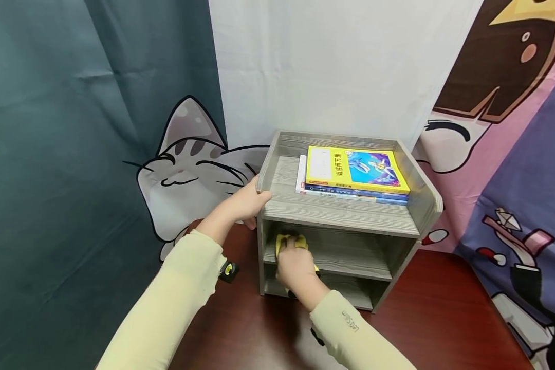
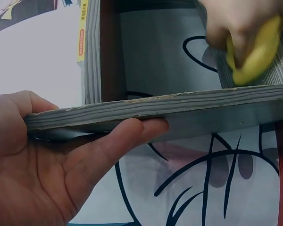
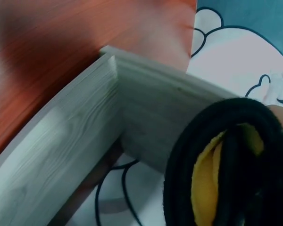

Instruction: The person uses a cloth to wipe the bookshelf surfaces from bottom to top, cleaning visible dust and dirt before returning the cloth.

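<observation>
A small grey wood-grain shelf [image 1: 333,215] stands in front of me, with an upper board and lower compartments that face me. My left hand [image 1: 246,202] grips the front edge of its left side panel [image 2: 193,106], thumb on one face and fingers on the other in the left wrist view. Inside the middle compartment, my right hand [image 1: 297,266] holds a bunched yellow cloth [image 1: 299,239] near the left wall. Black edging [image 3: 181,165] runs round the folded cloth in the right wrist view. In the left wrist view the cloth [image 2: 262,56] looks blurred against the boards.
A stack of several books, a yellow one [image 1: 333,167] uppermost, lies on the shelf's top board. Under the shelf is a reddish-brown tabletop [image 1: 448,303]. Curtains with cartoon prints, among them a grey cat [image 1: 180,190], hang close behind and at both sides.
</observation>
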{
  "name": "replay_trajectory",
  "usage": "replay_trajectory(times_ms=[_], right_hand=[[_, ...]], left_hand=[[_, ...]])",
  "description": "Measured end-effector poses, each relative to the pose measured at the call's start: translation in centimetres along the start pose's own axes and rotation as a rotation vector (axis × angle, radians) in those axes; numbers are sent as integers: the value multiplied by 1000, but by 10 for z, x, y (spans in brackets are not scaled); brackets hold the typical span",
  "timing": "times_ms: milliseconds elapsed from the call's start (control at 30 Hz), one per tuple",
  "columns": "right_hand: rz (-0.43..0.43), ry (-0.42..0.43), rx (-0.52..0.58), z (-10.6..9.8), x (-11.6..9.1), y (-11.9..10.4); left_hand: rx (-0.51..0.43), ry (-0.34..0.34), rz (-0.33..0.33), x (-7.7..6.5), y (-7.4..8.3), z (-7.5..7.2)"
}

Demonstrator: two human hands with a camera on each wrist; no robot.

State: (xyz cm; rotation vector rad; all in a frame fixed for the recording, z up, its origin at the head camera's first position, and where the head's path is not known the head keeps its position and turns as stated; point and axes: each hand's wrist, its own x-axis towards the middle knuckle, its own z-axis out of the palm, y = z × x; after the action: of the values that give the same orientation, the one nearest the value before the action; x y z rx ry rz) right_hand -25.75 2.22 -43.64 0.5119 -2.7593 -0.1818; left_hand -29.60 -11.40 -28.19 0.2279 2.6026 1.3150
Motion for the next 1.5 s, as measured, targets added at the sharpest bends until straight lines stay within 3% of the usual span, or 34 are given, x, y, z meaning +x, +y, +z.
replay_trajectory(times_ms=[200, 633, 1400, 1500], right_hand=[[28, -14, 51, 2, -14, 28], [60, -57, 57, 2, -39, 78], [206, -86, 33, 4, -76, 144], [210, -54, 12, 5, -81, 149]], left_hand=[[11, -7, 10, 0, 0, -1], [7, 19, 15, 0, -2, 0], [-1, 0, 26, 2, -6, -2], [2, -9, 22, 2, -5, -1]])
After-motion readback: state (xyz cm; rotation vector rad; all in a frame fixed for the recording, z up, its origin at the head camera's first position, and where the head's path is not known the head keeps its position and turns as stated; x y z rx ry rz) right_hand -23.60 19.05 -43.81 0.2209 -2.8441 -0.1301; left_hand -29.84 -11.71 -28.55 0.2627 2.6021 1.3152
